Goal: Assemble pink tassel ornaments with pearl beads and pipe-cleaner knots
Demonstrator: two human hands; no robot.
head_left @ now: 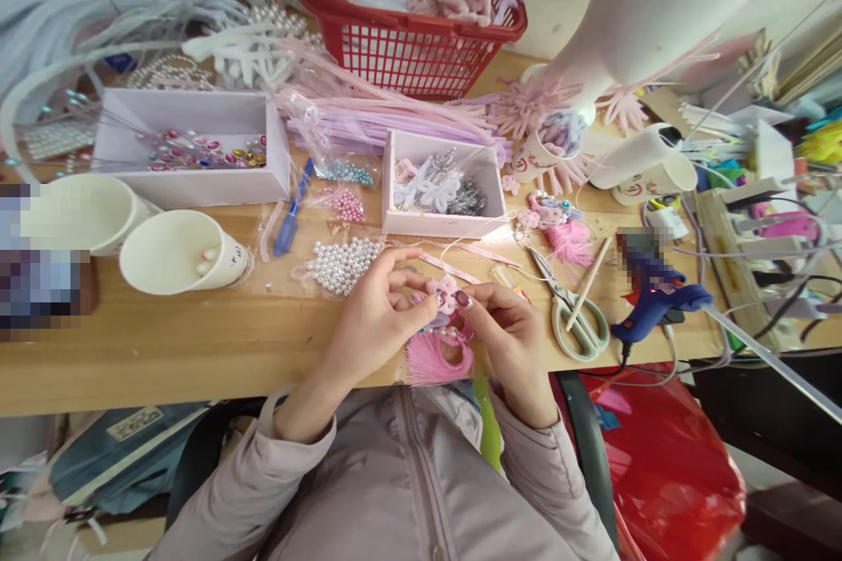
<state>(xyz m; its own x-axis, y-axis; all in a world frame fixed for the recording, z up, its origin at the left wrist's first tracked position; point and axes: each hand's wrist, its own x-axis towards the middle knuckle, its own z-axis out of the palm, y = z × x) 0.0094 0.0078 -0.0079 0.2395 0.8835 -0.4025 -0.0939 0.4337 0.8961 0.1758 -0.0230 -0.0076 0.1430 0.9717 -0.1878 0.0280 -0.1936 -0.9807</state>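
Between my two hands, near the table's front edge, is a pink fuzzy flower (445, 293), pinched by thumbs and fingers. My left hand (381, 307) grips it from the left, my right hand (506, 333) from the right. Below the flower hang a short row of pearl beads and a pink tassel (427, 359). How the parts join is hidden by my fingers. White pearl beads (346, 266) lie in a clear bag beside my left hand. Scissors (579, 324) with pale handles lie right of my right hand, a thin wooden stick (589, 282) across them.
A blue glue gun (658, 298) with its cord stands at the right. White boxes of jewelled pins (197, 184) and flowers (444, 223) sit behind my hands. Paper cups (177, 254) stand at the left, a red basket (414, 53) at the back. Another pink tassel (569, 242) lies near the scissors.
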